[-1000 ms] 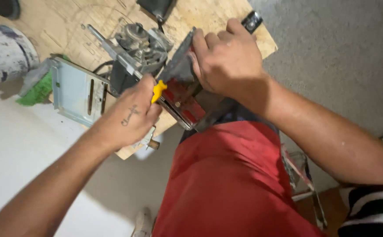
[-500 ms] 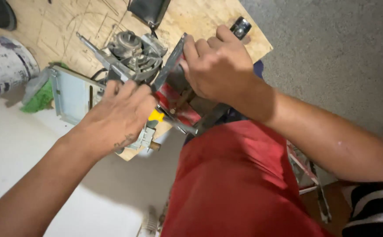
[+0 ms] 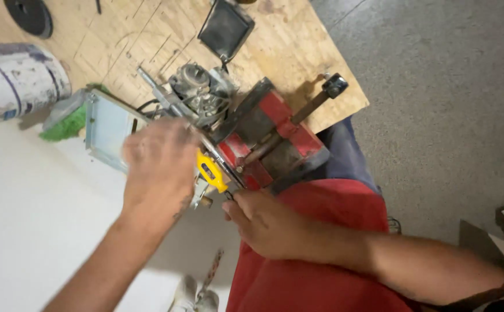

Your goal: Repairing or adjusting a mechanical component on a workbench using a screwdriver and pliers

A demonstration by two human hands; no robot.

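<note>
Yellow-handled tool (image 3: 212,171): lay at near table (image 3: 298,52) edge, beside red vise (image 3: 266,138), long axis diagonal.
Left hand (image 3: 158,164): blurred, over handle's upper end; finger state unreadable.
Right hand (image 3: 266,222): fingers curled at lower tip, grip unclear.

A red bench vise (image 3: 269,138) sits at the near edge of the plywood counter (image 3: 298,52), its dark screw handle (image 3: 315,104) slanting up to the right and ending in a black knob. Its jaws clamp a long, thin metal bar (image 3: 165,101) that bears a grey metal carburettor-like part (image 3: 200,92), tilted up to the left. A yellow-handled tool (image 3: 211,171) lies along the bar's lower end, just beside the vise.
</note>
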